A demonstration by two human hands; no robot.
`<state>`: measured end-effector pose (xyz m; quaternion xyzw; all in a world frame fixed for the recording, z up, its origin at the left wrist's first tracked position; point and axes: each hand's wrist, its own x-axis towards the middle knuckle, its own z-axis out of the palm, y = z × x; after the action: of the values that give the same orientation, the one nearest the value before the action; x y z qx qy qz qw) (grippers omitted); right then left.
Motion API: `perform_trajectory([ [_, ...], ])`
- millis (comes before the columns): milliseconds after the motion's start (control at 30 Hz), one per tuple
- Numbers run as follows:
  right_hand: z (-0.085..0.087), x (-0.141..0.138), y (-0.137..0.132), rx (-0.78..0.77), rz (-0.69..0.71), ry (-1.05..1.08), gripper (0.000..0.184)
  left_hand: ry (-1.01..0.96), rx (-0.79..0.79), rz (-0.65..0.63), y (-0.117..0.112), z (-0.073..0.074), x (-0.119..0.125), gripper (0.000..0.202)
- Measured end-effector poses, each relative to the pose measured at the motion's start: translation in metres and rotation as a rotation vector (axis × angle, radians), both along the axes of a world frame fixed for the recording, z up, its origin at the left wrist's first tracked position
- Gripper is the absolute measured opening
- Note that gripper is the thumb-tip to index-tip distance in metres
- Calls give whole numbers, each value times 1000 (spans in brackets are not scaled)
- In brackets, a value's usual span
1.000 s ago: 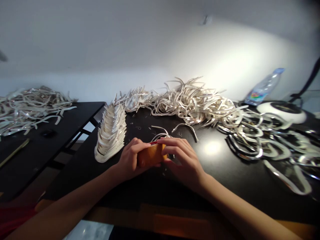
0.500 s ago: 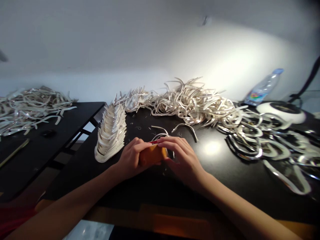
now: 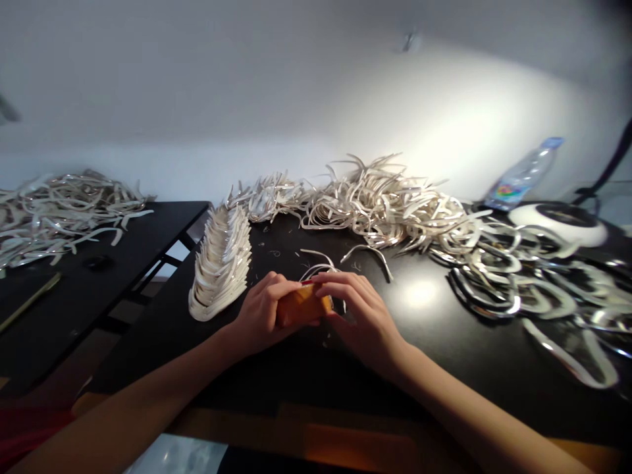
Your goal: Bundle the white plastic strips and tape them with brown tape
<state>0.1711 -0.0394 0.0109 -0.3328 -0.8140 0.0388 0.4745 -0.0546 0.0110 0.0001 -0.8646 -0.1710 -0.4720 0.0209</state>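
Observation:
Both hands are closed around an orange-brown block [image 3: 302, 305] with a bit of red along its far upper edge. My left hand [image 3: 261, 304] grips its left side, thumb along the top. My right hand [image 3: 363, 309] curls over the right end, fingertips on the top edge. Just beyond the fingers lie thin curved white strips [image 3: 318, 266], partly hidden by the hands. Another loose curved strip [image 3: 370, 249] rests on the table a little farther off. Left of my left hand stands a neat nested stack of white curved strips [image 3: 222, 266].
Tangled pale strips [image 3: 380, 204] are heaped along the wall. Shiny U-shaped strips [image 3: 513, 283] spread over the right of the black table [image 3: 434, 355]. A plastic bottle [image 3: 523, 174] leans near a white round device [image 3: 557, 224]. More strips [image 3: 69, 210] cover a second table at left.
The hands and block stay almost in place, with only a slight shift. The view has moved a little.

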Motion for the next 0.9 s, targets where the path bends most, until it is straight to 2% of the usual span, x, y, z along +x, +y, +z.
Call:
perform_trajectory([
  [267,-3,0,0,80,-27,15,20,-4,9,9,1,-1,-1,67],
  [500,-3,1,3,19,-24,-57,47,34,4,23,1,0,1,63],
  [700,-4,1,3,-25,-35,-72,38,49,-14,16,2,-2,2,62],
  [900,-4,1,2,23,-43,-46,21,36,-22,19,1,-1,1,64],
])
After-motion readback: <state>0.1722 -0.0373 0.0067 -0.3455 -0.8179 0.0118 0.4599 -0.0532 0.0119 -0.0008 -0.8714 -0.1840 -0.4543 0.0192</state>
